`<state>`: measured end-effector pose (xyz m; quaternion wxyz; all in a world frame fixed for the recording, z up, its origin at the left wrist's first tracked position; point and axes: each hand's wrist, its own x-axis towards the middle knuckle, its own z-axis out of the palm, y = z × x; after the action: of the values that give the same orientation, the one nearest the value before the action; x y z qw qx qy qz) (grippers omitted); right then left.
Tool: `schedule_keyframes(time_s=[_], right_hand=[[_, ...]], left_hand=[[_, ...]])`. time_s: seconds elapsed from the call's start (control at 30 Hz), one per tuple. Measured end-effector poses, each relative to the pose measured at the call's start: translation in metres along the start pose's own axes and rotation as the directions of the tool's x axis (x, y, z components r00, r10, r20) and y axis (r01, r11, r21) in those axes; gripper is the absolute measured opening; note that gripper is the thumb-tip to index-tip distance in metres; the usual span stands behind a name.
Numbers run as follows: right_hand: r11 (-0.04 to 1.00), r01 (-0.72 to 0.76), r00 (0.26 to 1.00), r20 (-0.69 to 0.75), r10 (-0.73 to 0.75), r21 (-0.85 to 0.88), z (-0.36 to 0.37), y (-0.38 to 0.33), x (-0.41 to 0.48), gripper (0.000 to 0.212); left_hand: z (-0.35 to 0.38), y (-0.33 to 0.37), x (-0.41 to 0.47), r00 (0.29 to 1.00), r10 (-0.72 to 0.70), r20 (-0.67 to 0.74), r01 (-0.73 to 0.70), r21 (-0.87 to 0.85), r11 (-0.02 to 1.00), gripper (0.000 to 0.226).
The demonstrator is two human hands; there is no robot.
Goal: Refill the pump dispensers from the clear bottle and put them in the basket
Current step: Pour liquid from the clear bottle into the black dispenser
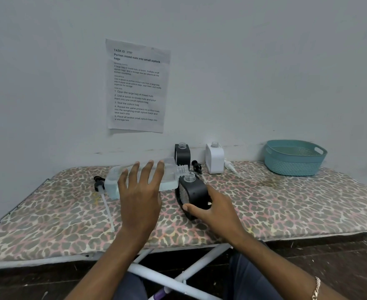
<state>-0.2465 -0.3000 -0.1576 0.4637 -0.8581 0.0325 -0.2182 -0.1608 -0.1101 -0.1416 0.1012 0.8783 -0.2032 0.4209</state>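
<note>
The left hand [141,191] grasps a clear rectangular plastic bottle [113,184]. Its fingers drape over the upper side with the tips past the far edge; the thumb is hidden. The bottle is held nearly level over the middle of the board, with pale bluish liquid inside. Its ribbed threaded neck points right, just above the open mouth of a matte black square dispenser [194,191].

The right hand [217,210] grips that dispenser low down, thumb on the near face, other fingers hidden behind it; a chain bracelet [316,287] sits on the wrist.

The carrier is a padded ironing board [286,202] with a leopard-print fabric cover. At its back edge, by the wall, stand a second black dispenser [182,153] and a white dispenser [214,158], both uncapped. A black pump head with long clear tube [99,185] lies just left of the bottle. A smaller black pump [196,165] lies between the back dispensers, and a white pump [230,166] just right of the white one.

A teal woven-look plastic basket [295,158] sits at the back right corner. The wall sheet [137,85] reads "TASK ID 3797 Portion mixed nuts into small ziplock bags".
</note>
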Motion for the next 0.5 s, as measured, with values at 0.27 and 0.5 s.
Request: schedule_keyframes(time_s=[0.27,0.5], right_hand=[[1.000,0.019,1.000,0.009,-0.019,-0.011,-0.0031,-0.0001,0.0019,0.042],[1.000,0.018,1.000,0.017,-0.018,-0.006,-0.0038,0.0013,0.0016,0.045]], left_hand=[[-0.0008,0.0005,0.0008,1.000,-0.002,-0.006,0.002,-0.005,1.000,0.080],[-0.0008,0.0007,0.0009,1.000,-0.002,-0.009,0.002,-0.006,1.000,0.080]])
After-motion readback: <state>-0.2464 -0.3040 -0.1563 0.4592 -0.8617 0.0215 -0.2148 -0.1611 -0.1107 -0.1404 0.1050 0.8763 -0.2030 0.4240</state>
